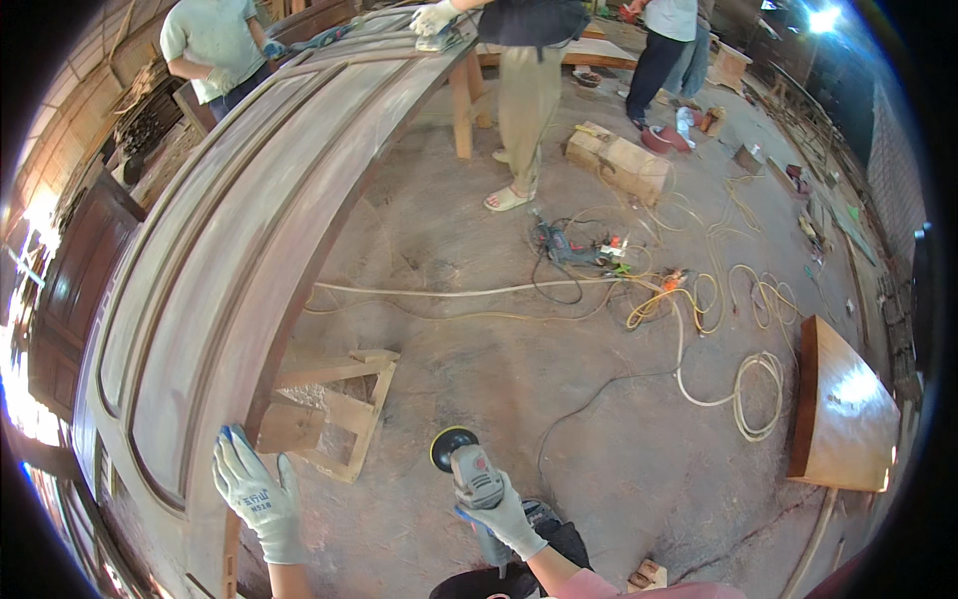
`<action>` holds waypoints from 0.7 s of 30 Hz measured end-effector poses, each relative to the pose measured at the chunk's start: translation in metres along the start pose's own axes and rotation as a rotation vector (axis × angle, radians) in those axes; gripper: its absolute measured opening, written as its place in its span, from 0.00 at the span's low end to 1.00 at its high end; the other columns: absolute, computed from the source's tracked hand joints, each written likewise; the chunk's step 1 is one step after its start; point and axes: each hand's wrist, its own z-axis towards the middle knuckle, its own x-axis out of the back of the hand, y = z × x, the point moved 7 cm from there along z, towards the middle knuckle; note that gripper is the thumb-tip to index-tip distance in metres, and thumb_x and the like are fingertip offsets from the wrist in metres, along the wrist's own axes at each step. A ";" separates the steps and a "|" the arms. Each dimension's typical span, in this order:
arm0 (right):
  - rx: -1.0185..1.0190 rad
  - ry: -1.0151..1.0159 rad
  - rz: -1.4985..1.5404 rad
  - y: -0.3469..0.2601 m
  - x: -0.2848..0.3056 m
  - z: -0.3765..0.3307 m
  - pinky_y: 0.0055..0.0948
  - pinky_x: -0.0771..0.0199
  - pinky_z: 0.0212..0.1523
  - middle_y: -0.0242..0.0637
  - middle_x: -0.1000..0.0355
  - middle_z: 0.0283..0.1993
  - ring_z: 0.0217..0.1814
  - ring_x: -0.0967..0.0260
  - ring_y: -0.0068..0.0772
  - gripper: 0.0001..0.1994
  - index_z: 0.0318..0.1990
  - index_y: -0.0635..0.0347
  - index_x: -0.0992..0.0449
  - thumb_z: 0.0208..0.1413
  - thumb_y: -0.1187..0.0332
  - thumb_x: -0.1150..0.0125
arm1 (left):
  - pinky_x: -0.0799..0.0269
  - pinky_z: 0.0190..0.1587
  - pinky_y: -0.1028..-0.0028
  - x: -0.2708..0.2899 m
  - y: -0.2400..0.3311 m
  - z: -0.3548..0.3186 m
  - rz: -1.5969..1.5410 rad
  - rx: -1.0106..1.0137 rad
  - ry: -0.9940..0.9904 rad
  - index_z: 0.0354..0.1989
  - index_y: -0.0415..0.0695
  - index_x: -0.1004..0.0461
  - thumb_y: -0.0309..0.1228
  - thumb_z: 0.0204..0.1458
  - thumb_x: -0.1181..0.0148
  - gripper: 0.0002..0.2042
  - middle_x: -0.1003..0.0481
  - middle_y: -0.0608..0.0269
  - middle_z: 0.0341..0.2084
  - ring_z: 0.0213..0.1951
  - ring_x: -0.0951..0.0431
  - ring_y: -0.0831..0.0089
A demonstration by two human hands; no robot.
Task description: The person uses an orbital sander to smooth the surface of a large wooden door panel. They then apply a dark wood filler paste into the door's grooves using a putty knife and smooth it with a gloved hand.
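The right hand (511, 519), in a pale grey knit glove, is wrapped fully around the body of a grey angle grinder (477, 479), fingers curled shut on its casing. The tool's round black sanding disc (452, 447) points away from the person and hangs in the air above the dusty concrete floor (559, 399), just beside the door's near edge and not touching it. A dark cord (589, 404) trails off across the floor behind it.

The left hand (257, 494), gloved the same with blue-tipped fingers, lies flat with fingers spread and grips nothing; its palm presses on the smooth edge rail of a long wooden door panel (239, 260). The panel is reddish-brown, dusted matte, with raised mouldings framing long recessed fields with rounded ends. It rests on a rough trestle of pale wood (334, 419) below it.

Farther out, pale yellow hoses and cables (718, 329) loop in coils over the floor beside a blue power tool (559, 243). A glossy curved wooden board (843, 409) stands at the right. At the far end of the door, another person's gloved hand (434, 18) holds a sander (439, 40) on the panel, and a person in a light green shirt (215, 40) stands across it.
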 end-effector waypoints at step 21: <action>0.204 -0.096 -0.003 -0.406 0.042 -0.033 0.29 0.24 0.57 0.33 0.26 0.53 0.54 0.27 0.22 0.34 0.58 0.60 0.32 0.44 0.75 0.18 | 0.48 0.75 0.54 0.002 -0.020 0.033 -0.216 0.209 -0.949 0.77 0.35 0.56 0.39 0.56 0.43 0.43 0.57 0.39 0.77 0.78 0.55 0.47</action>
